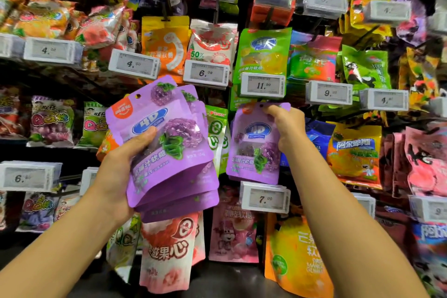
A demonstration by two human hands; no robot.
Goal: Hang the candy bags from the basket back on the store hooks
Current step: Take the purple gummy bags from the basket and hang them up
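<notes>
1. The right hand (285,126) is pinching the top edge of one purple bag (254,145) just below the 11.99 tag (262,84); the hook is hidden behind that tag.
2. Best practice: keeping the bag's punched hole level and sliding it straight on.
3. The left hand (121,169), left of the tag and lower, is gripping a stack (169,152) of matching bags, fingers curled round it, thumb across the front.

White electronic price tag "11.99" (263,85) sits at centre. Tag "6.09" (206,73) at its nine o'clock, tag "9.00" (329,92) at three o'clock, tag "7.00" (264,199) at six o'clock.
</notes>
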